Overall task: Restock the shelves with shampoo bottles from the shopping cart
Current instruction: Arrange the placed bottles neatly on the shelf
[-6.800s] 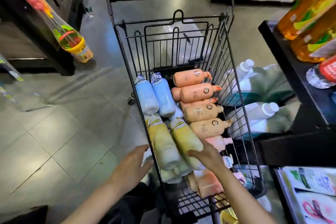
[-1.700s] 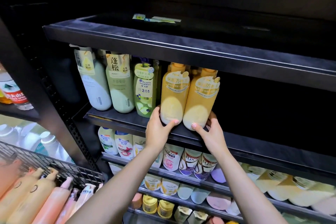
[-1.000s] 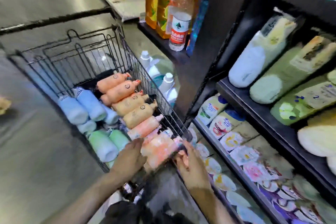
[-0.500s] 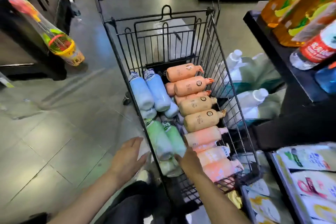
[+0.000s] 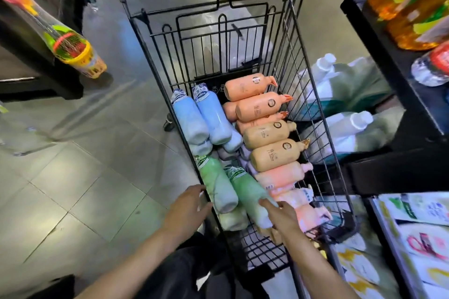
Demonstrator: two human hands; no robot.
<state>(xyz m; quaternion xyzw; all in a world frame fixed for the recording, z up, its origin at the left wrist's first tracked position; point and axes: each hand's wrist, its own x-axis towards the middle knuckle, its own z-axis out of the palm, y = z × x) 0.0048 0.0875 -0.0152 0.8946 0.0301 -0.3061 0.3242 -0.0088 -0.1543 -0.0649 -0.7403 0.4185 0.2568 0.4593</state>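
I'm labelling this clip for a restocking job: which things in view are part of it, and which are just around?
Part of the job:
shopping cart
green bottles
blue bottles
orange bottles
left hand, open beside the cart
right hand, on a green bottle

Just around:
packaged whisk
oil bottles
white jugs

We reach both bare forearms forward toward the shopping cart [image 5: 313, 128]. Our left hand [image 5: 187, 204] sits just outside the cart's left wall, palm down, fingers relaxed and spread toward the wire, gripping nothing. Our right hand [image 5: 283, 216] is inside the cart near its closest end, fingers extended forward and lying on the bottles there, wrist straight with the forearm.
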